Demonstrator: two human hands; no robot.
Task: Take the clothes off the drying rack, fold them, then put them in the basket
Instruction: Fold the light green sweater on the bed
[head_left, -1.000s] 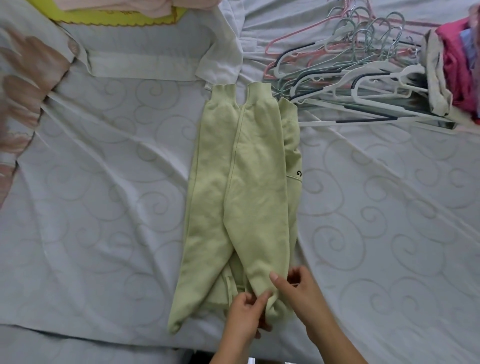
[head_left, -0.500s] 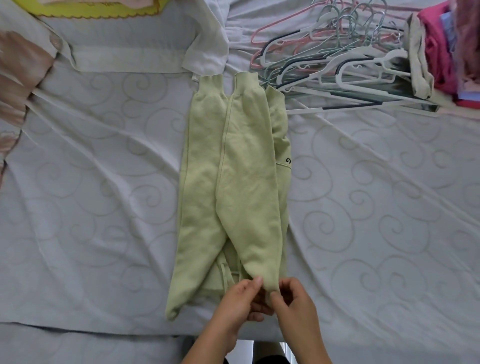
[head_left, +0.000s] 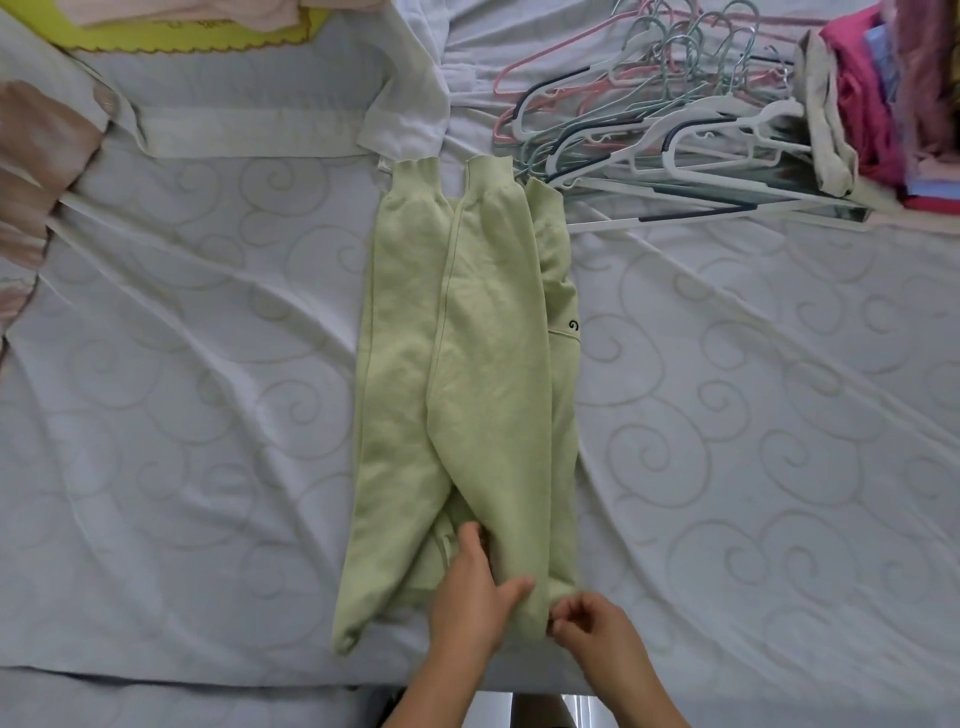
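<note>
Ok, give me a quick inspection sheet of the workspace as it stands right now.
Surface: white swirl-patterned bed sheet, wrinkled.
Job's things: green garment lies flat lengthwise, two cuffed sleeves laid along it; stack of clothes at the far right; no basket or rack in view.
Clutter: pile of hangers on the sheet, just right of the garment's far cuffs.
Grippers: left hand grips the garment's near end, fingers under the folded sleeve, thumb on top; right hand pinches the near edge beside it.
Cables: nothing seen.
Surroundings: yellow cloth at the far left; pinkish fabric at the left edge.
</note>
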